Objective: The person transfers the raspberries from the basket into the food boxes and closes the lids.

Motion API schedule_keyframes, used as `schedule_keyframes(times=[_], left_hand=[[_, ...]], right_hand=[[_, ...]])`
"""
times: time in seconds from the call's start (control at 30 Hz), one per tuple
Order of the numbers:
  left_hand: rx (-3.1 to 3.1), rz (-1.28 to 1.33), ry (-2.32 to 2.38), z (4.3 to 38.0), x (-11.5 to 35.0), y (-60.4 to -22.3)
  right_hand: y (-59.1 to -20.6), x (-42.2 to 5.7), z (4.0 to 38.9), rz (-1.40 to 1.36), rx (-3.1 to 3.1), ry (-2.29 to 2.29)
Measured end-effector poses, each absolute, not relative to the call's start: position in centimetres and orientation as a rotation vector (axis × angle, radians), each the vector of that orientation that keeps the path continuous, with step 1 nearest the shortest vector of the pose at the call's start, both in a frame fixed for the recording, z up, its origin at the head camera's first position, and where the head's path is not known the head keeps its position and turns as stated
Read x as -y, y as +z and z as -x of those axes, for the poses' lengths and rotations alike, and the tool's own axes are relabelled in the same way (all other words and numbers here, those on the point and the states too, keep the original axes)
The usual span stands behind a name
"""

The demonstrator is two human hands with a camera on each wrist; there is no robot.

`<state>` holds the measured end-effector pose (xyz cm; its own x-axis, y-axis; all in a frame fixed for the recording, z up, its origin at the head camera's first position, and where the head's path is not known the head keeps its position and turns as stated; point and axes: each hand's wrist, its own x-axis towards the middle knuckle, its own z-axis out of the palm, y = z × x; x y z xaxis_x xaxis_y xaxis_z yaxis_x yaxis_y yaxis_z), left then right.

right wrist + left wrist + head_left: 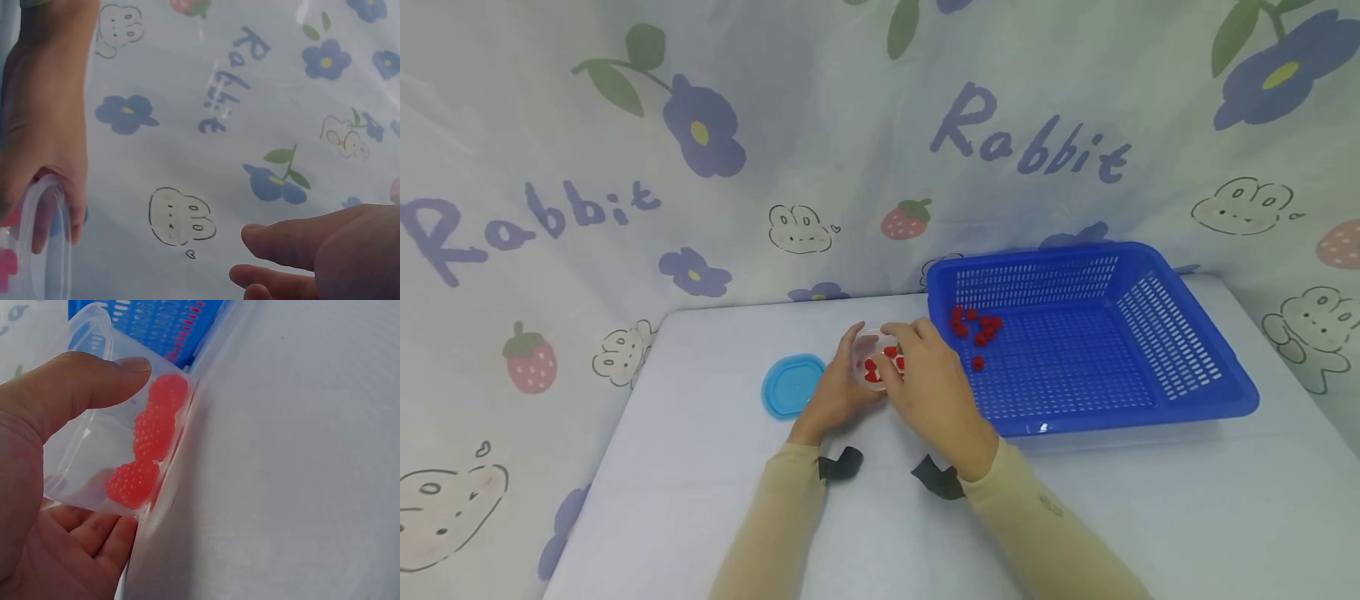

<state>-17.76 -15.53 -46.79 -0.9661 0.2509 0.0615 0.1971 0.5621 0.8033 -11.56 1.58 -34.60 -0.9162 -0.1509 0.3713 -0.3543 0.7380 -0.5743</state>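
Observation:
My left hand grips a clear plastic tub round its side, thumb on the near wall and fingers behind. Several red raspberries lie along the tub's bottom in the left wrist view. Over the tub's mouth, my right hand has its thumb and fingers spread apart. The right wrist view shows nothing between its thumb and fingers. A light blue lid lies flat on the table just left of my left hand.
To the right stands a large blue plastic basket with slotted walls. Several more raspberries are inside it, at its left end. Behind the white table hangs a printed cloth with rabbits and flowers.

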Motion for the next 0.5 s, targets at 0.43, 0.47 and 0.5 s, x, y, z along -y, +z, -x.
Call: schedule_keyframes(times=[0.43, 0.47, 0.5], left_hand=[[-2.684, -0.321, 1.418, 17.6, 15.4, -46.8], [-2.685, -0.322, 1.423, 17.6, 15.4, -46.8], [-2.69, -0.319, 1.419, 17.6, 15.4, -46.8]], right_hand=[[-33.0, -4.8, 12.2, -0.352, 2.539, 1.039], [-33.0, -5.1, 12.3, -0.348, 2.521, 1.045], [-32.9, -5.4, 12.4, -0.34, 2.509, 1.048]])
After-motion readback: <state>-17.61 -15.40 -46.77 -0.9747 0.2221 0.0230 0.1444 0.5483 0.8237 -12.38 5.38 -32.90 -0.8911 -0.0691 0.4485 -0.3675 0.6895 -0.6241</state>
